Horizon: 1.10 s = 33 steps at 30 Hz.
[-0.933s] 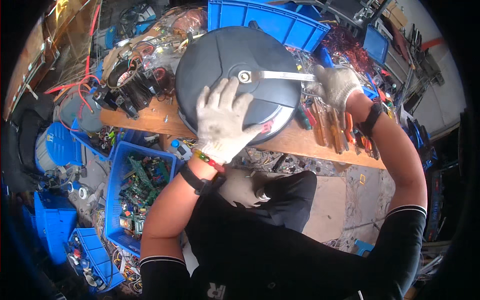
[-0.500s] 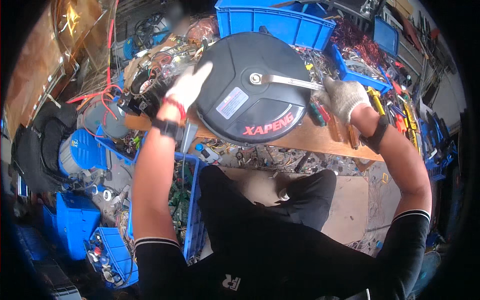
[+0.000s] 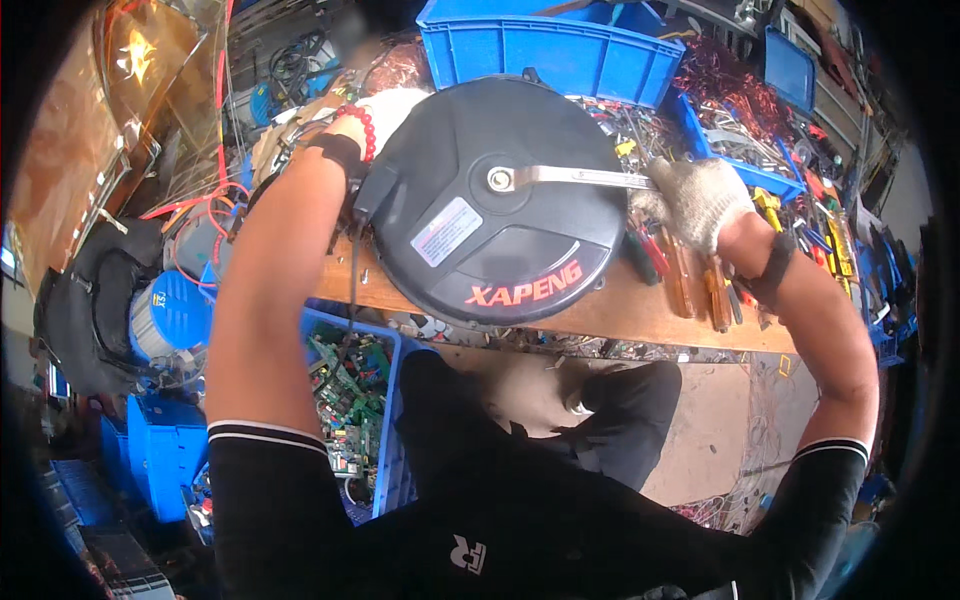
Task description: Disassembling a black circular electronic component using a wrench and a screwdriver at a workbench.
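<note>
A large black round housing [image 3: 420,180] with a pale label and red lettering lies on the wooden bench. One end of a silver wrench [image 3: 580,176] sits over the nut at its centre, and the handle points right. My gloved right hand [image 3: 705,195] is closed around the wrench's outer end, just past the housing's right rim. At the far left rim, my gloved left hand [image 3: 393,108] grips the housing; its fingertips are mostly hidden.
Beside the housing, several screwdrivers [image 3: 718,300] lie on the wooden bench [image 3: 570,316]. A large blue crate [image 3: 550,55] stands behind it, with a smaller blue bin [image 3: 745,160] of metal parts to the right. A blue crate with green circuit boards [image 3: 350,400] sits below left.
My left hand has moved farther back along the housing's rim. The housing has turned slightly and shifted nearer to me. The wrench stays on the nut in my right hand.
</note>
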### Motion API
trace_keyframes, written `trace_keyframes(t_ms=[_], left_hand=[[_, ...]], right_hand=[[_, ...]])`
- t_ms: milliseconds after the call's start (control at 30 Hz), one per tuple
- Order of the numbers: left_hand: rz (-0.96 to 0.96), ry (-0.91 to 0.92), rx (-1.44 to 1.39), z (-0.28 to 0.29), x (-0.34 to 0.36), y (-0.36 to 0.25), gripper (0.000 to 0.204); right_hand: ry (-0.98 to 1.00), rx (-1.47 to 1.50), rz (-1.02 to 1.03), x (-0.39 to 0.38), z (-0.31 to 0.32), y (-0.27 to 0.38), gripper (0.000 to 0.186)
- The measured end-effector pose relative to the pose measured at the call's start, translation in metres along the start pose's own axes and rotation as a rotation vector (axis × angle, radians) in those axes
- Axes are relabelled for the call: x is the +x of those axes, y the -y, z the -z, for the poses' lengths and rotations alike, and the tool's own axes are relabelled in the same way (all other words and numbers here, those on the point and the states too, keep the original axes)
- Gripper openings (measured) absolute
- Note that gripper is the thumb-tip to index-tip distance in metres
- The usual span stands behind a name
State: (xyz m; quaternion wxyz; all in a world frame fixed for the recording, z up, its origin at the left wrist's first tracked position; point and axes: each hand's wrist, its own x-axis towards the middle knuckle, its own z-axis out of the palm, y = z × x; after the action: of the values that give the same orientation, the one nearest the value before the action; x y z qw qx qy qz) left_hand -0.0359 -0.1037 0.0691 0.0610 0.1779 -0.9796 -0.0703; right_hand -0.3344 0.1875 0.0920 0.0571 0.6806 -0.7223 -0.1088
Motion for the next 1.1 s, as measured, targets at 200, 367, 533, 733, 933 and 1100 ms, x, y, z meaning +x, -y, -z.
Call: trace_keyframes(t_ms=[200, 367, 533, 733, 933, 1100], left_hand=[[0.06, 0.0, 0.115, 0.0, -0.006, -0.01, 0.031], [0.133, 0.067, 0.195, -0.013, -0.01, 0.004, 0.034], [0.14, -0.149, -0.166, -0.053, -0.038, 0.033, 0.045], [0.182, -0.281, -0.203, -0.065, -0.054, 0.027, 0.049], [0.275, -0.288, -0.39, -0.068, -0.077, 0.007, 0.042], [0.342, -0.404, -0.067, -0.056, -0.105, -0.038, 0.04]], right_hand=[[-0.037, -0.018, 0.099, 0.015, -0.016, -0.032, 0.039], [-0.149, -0.081, 0.275, 0.045, -0.004, -0.051, 0.055], [-0.227, -0.154, 0.296, 0.049, 0.007, -0.041, 0.049], [-0.411, -0.16, 0.313, 0.016, 0.01, -0.04, 0.034], [-0.496, 0.486, -0.064, -0.039, -0.007, -0.017, 0.036], [-0.165, 1.553, -0.227, -0.118, -0.07, 0.069, 0.04]])
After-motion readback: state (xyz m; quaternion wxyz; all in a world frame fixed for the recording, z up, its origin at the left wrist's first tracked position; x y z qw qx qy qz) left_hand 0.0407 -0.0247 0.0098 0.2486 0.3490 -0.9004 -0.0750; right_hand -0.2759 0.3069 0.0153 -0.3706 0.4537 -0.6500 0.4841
